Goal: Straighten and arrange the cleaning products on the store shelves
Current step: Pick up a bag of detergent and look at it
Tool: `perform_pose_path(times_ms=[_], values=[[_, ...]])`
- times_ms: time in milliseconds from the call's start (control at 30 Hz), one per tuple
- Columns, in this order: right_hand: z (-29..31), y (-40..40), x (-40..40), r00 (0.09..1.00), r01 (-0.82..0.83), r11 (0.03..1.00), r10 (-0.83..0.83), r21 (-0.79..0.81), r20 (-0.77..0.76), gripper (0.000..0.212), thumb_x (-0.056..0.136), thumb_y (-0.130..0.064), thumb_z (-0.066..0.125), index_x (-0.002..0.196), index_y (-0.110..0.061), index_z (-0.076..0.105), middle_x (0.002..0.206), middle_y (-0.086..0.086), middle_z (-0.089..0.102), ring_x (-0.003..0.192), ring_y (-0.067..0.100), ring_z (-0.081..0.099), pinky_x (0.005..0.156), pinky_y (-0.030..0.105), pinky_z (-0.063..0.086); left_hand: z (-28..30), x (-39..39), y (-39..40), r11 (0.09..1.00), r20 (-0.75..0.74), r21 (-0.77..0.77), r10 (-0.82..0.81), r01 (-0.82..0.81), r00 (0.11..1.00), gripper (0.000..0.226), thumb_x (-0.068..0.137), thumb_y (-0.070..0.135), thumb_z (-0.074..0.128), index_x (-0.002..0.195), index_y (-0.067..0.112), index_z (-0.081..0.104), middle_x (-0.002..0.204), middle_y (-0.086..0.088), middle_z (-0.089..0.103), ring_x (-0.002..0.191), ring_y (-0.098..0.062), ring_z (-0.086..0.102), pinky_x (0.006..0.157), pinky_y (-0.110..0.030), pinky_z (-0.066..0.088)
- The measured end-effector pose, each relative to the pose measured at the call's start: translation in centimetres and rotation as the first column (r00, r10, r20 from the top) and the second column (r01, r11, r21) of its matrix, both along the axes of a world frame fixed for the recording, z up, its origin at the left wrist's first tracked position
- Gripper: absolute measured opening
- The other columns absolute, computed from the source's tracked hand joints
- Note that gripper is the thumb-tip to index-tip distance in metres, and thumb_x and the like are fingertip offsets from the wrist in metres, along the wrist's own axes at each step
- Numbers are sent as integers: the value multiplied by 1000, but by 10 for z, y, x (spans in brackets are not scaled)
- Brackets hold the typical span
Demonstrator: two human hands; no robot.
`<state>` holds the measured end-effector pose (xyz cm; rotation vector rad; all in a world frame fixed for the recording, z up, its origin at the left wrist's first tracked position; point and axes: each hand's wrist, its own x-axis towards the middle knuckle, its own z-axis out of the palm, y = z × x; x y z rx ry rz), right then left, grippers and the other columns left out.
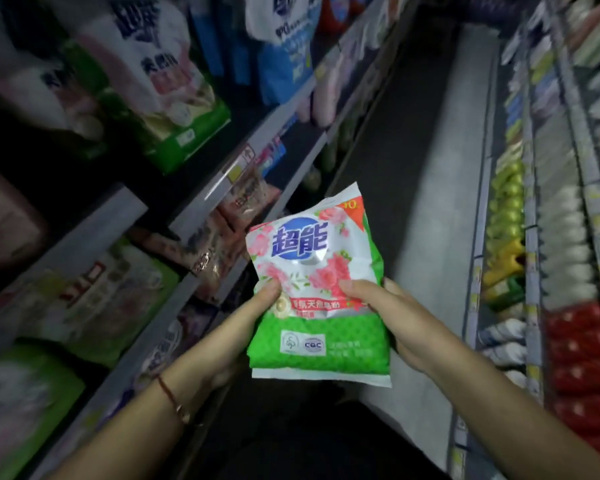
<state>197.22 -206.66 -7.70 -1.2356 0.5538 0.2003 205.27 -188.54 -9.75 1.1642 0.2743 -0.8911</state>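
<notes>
Soft plastic detergent-powder pouch, white top with pink roses and a blue logo, green bottom (317,292), is held up in the aisle over the dark floor, clear of every shelf. Left hand (246,327) grasps its left edge, thumb on the front face near the middle, fingers behind. Right hand (388,313) grasps the right edge the same way, thumb on the rose print. Both closed on the pouch, none free.

Pouch is upright, label facing the camera, top corner crumpled and tilted slightly right. Contents look settled into the green lower half, so it is bottom-heavy and floppy up top.

Likely home: the grey metal shelf unit on the left (201,216), where similar larger green-and-white detergent bags (174,98) stand on the upper level and more (111,299) on the lower. Those are blurred; exact gap cannot be told.

To do this step well, judged from here:
- smooth the crumpled top before placing
- keep both hands low on the filled part, so it does not fold
- set it base-down, logo outward, flush with the shelf front edge
- slot beside matching packs, not on the pinkish packets (229,237) mid-shelf
- watch for nudging neighbouring bags over
</notes>
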Motion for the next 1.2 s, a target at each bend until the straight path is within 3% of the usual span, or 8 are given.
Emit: perform_pose_path(times_ms=[100, 233, 367, 600, 700, 833, 1033, 1200], values=[[-11, -2, -8, 999, 12, 998, -10, 61, -36, 49, 75, -29, 72, 121, -13, 70, 114, 12, 75, 106, 30, 72, 98, 44, 55, -9, -7, 2, 1000, 29, 14, -18, 18, 999, 29, 86, 40, 78, 84, 11, 81, 77, -6, 79, 70, -13, 77, 63, -23, 61], [-35, 3, -6, 990, 102, 966, -75, 237, -119, 50, 85, -33, 68, 130, -10, 67, 126, 18, 69, 118, 35, 66, 107, 52, 47, -4, -14, 10, 989, 112, 81, -129, 120, 985, 46, 89, 30, 72, 127, 3, 67, 119, -22, 73, 113, -42, 69, 101, -55, 53], [-55, 26, 4, 962, 248, 889, -179, 384, -208, 58, 92, -51, 60, 134, -12, 64, 129, 19, 67, 121, 36, 64, 107, 55, 46, 24, -14, 13, 912, 357, 391, -278, 128, 892, 56, 74, 49, 84, 116, 17, 65, 106, -3, 78, 98, -21, 76, 96, -50, 57], [-53, 61, 10, 972, 219, 765, -223, 606, -69, 19, 67, -22, 68, 71, -8, 80, 79, 12, 74, 61, 20, 75, 49, 30, 59, 48, -28, 13, 797, 605, 589, -545, 135, 580, 61, 76, 68, 66, 130, 46, 52, 122, 23, 63, 108, 6, 63, 95, -37, 54], [-60, 59, 13, 968, 231, 725, -240, 649, -77, 30, 56, -28, 69, 70, -5, 81, 77, 14, 76, 67, 23, 76, 55, 33, 61, 42, -28, 14, 818, 606, 563, -508, 122, 612, 62, 78, 64, 67, 135, 46, 50, 128, 23, 60, 113, 7, 60, 101, -37, 52], [-74, 30, 5, 962, 258, 805, -162, 535, -220, 52, 95, -51, 51, 116, -9, 74, 124, 21, 69, 112, 38, 67, 112, 60, 38, 29, -29, 16, 850, 587, 505, -464, 148, 663, 73, 75, 66, 70, 140, 49, 42, 128, 22, 63, 113, 5, 63, 101, -37, 53], [-57, 0, -3, 975, 204, 962, -182, 183, -127, 64, 79, -53, 69, 133, -19, 64, 122, 15, 72, 111, 35, 70, 97, 52, 55, -1, -30, -7, 927, 488, 343, -313, 151, 814, 76, 71, 50, 88, 131, 52, 42, 119, 27, 70, 107, 8, 67, 94, -23, 53], [-43, -23, -6, 962, 264, 948, -246, 178, -114, 51, 88, -48, 63, 131, -20, 64, 117, 13, 74, 105, 33, 73, 80, 47, 62, -22, -23, -38, 971, 397, 237, -96, -1, 913, 58, 75, 18, 91, 120, 24, 56, 105, 5, 77, 94, -6, 74, 78, -22, 57]])
